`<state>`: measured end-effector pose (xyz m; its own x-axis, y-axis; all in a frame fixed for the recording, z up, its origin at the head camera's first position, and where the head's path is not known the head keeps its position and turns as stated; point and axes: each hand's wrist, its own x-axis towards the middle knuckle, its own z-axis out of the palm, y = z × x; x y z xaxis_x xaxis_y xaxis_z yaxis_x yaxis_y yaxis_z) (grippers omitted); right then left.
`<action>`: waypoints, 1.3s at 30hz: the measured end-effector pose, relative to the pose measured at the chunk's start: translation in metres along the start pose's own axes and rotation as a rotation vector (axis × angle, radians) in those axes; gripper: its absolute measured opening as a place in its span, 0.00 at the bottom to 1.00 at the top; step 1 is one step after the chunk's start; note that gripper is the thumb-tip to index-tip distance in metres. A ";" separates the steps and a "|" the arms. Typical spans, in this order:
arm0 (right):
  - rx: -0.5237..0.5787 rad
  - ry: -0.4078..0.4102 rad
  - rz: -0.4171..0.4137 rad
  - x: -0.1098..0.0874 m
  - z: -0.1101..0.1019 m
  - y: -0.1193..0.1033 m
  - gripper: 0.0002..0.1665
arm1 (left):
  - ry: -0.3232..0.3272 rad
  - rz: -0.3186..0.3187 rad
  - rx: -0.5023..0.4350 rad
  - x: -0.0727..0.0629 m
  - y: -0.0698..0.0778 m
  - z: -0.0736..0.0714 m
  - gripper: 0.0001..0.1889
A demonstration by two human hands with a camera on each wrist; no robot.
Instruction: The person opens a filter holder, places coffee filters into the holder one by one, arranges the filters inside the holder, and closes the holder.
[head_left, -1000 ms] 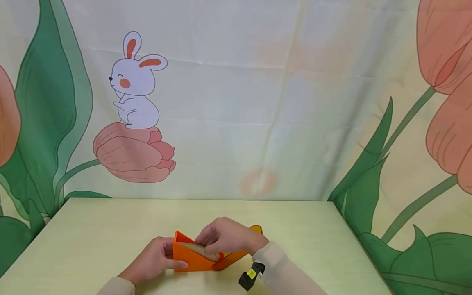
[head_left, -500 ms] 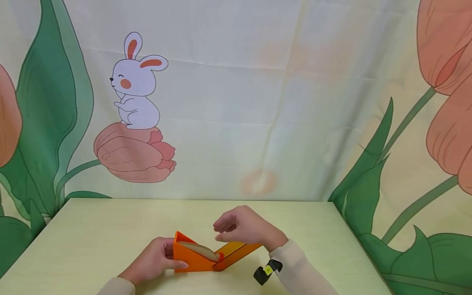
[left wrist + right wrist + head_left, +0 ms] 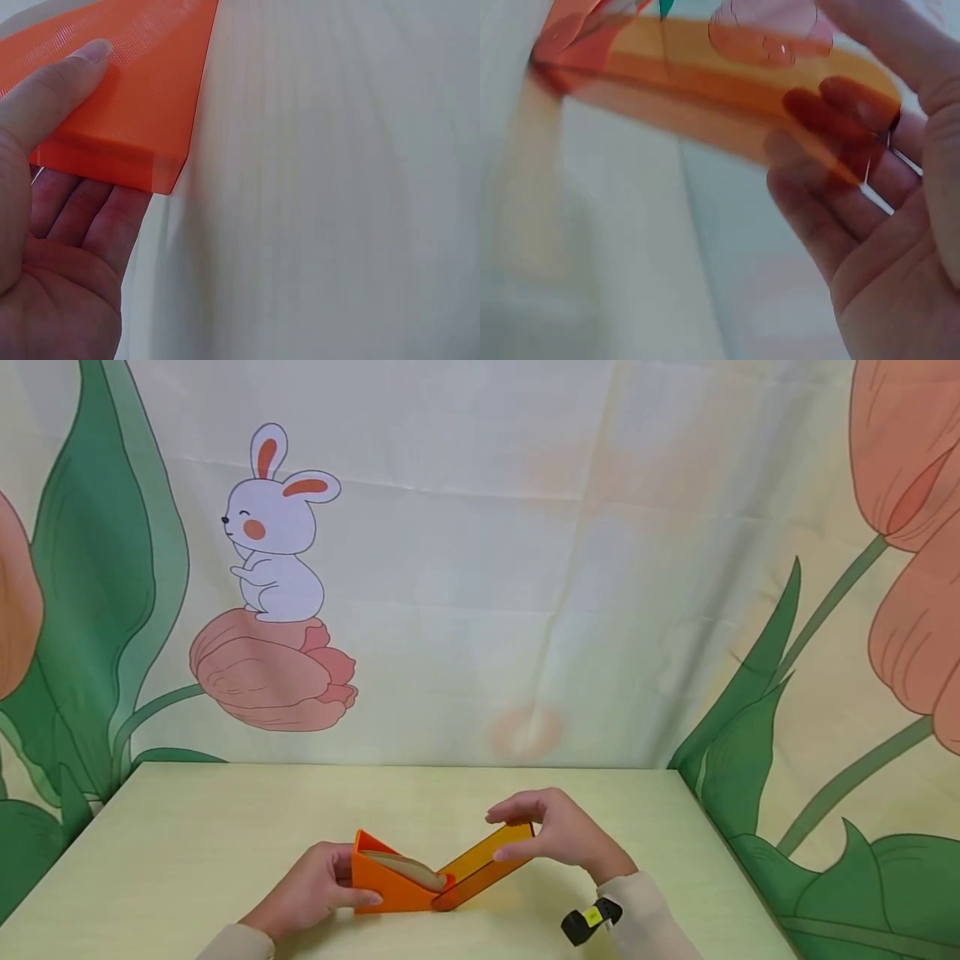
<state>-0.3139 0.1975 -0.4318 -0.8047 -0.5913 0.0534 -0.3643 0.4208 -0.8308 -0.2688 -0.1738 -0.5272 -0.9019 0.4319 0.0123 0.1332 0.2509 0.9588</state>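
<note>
An orange plastic case [image 3: 399,887] rests on the table, its see-through amber lid [image 3: 480,870] swung out to the right on a hinge. Inside the case, a flat tan thing [image 3: 405,868] with a rounded edge leans at a slant; its kind is not clear. At the case's left end my left hand [image 3: 318,881] grips it, thumb [image 3: 56,90] on the near face and fingers beneath or behind. My right hand [image 3: 562,831] holds the free end of the lid. Some of its fingers [image 3: 810,206] show through the amber plastic in the right wrist view.
The pale wooden table [image 3: 225,814] runs back to a hanging cloth [image 3: 450,568] printed with a rabbit and tulips. A black strap with a yellow tag [image 3: 592,917] is at my right wrist.
My right hand has left the tan thing in the case, risen, and moved right onto the lid's free end. My left hand and the case have stayed in place.
</note>
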 end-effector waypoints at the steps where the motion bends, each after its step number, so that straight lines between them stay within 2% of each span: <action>1: 0.035 0.001 -0.004 -0.002 0.000 0.005 0.26 | 0.000 0.000 0.002 0.000 0.000 0.000 0.25; 8: 0.248 0.018 -0.007 -0.016 0.006 0.032 0.29 | 0.000 -0.003 0.006 0.000 0.000 0.000 0.25; 15: 0.384 0.036 -0.029 -0.024 0.012 0.044 0.28 | -0.010 0.017 0.013 0.000 0.001 0.000 0.24; 19: 0.453 0.073 -0.010 -0.028 0.012 0.049 0.29 | -0.008 0.016 0.012 0.000 0.001 0.000 0.24; 25: 0.503 0.119 0.013 -0.030 0.014 0.052 0.29 | 0.000 0.004 -0.001 0.000 0.000 0.001 0.24; 33: 0.534 0.157 -0.131 -0.024 0.025 0.046 0.28 | 0.005 -0.015 -0.006 0.001 0.001 0.001 0.25; 39: 0.490 0.205 -0.198 -0.013 0.035 0.032 0.26 | 0.001 -0.016 0.010 0.001 0.004 0.000 0.25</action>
<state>-0.2985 0.1940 -0.4783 -0.8353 -0.4604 0.3004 -0.2967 -0.0825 -0.9514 -0.2693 -0.1718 -0.5238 -0.9046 0.4263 -0.0030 0.1225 0.2665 0.9560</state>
